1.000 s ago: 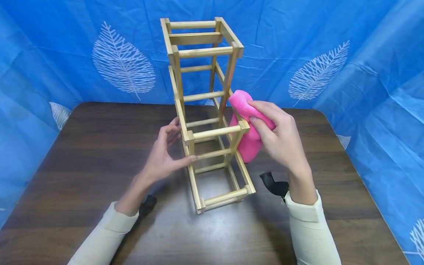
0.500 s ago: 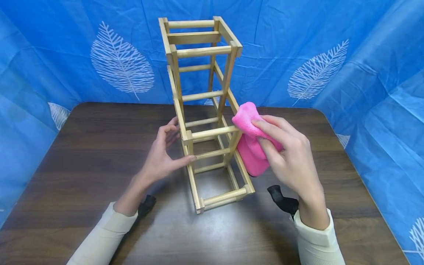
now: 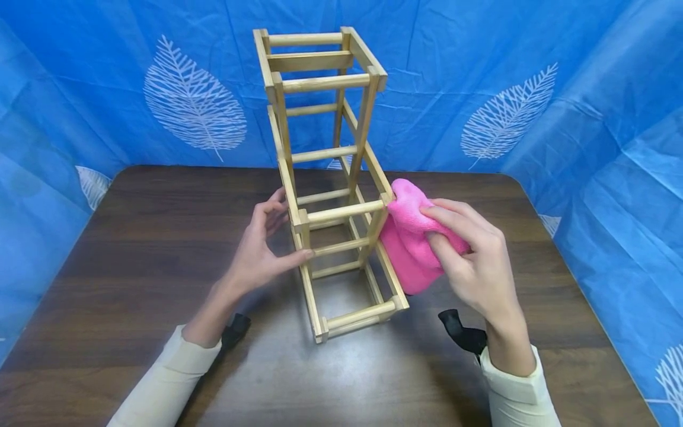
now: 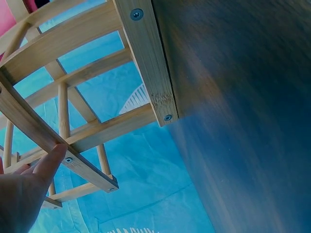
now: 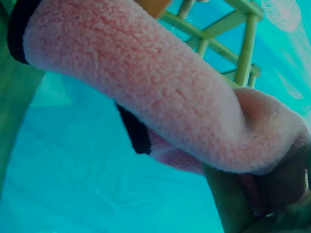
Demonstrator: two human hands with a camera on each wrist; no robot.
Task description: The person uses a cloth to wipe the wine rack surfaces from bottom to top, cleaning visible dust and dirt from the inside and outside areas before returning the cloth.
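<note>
A tall wooden rack [image 3: 344,212] of slats and round rungs stands on the table, stepped so its lower tiers jut forward. My left hand [image 3: 261,249] steadies its left side, thumb at the front post and fingers round behind. In the left wrist view, the thumb [image 4: 52,162] lies along a slat with screw heads. My right hand [image 3: 475,261] pinches a bunched pink cloth [image 3: 416,237] between thumb and fingers against the right end of the middle tier. Up close in the right wrist view, the fluffy cloth [image 5: 141,82] has a dark edging and hides part of the rack.
The dark wooden table [image 3: 133,255] has rounded back corners. Behind it and along both sides hangs a blue curtain [image 3: 437,71] with white leaf prints. Black wrist-worn pieces stick out near both cuffs, one by the right sleeve [image 3: 517,385].
My right hand has slid the pink cloth toward me and to the right along the middle tier's side rail, to its front corner. The left hand keeps its hold on the rack.
</note>
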